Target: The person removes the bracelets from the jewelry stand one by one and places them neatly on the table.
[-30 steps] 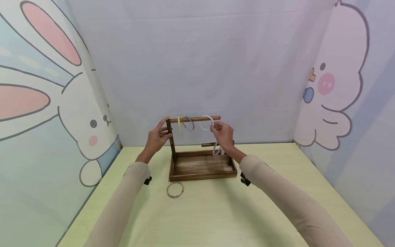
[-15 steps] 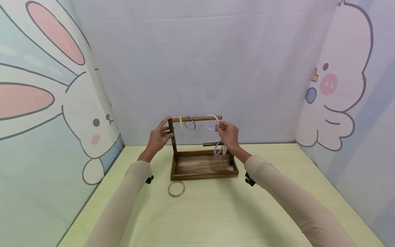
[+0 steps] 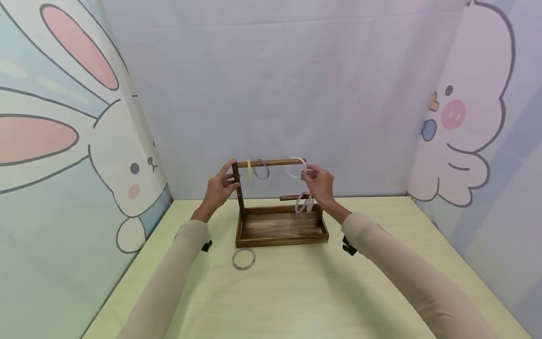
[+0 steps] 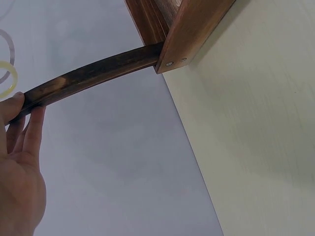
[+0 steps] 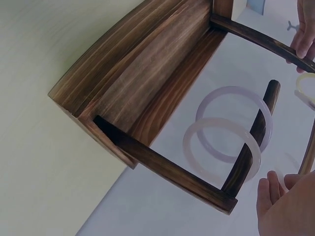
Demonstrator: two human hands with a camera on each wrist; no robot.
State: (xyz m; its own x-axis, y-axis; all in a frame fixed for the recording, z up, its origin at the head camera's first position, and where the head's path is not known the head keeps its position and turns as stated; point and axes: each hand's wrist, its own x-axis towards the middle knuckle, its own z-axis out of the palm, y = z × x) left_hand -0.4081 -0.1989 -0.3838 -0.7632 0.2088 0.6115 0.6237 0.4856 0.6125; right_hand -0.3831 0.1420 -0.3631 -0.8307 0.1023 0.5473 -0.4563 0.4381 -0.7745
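A dark wooden bangle rack (image 3: 282, 242) has a tray base and two bars. My left hand (image 3: 217, 192) grips the top of its left post (image 4: 93, 73), thumb on one side and fingers on the other. With my right hand (image 3: 320, 184) I pinch a white bangle (image 3: 299, 158), which appears to loop round the upper bar (image 3: 277, 163) near its free right end. A yellow bangle (image 3: 250, 170) and a marbled grey bangle (image 3: 267, 173) hang further left on that bar. From the lower bar (image 3: 290, 197) hang a lavender bangle (image 5: 231, 90) and a pale pinkish bangle (image 5: 188, 142).
A greyish bangle (image 3: 243, 268) lies flat on the pale table (image 3: 271, 301), in front of the tray's left corner. A plain backdrop (image 3: 271, 94) stands behind the rack, with cartoon-printed walls on both sides.
My right hand has moved right along the upper bar, and the white bangle has shifted with it towards the bar's free end. The left hand keeps its grip on the post.
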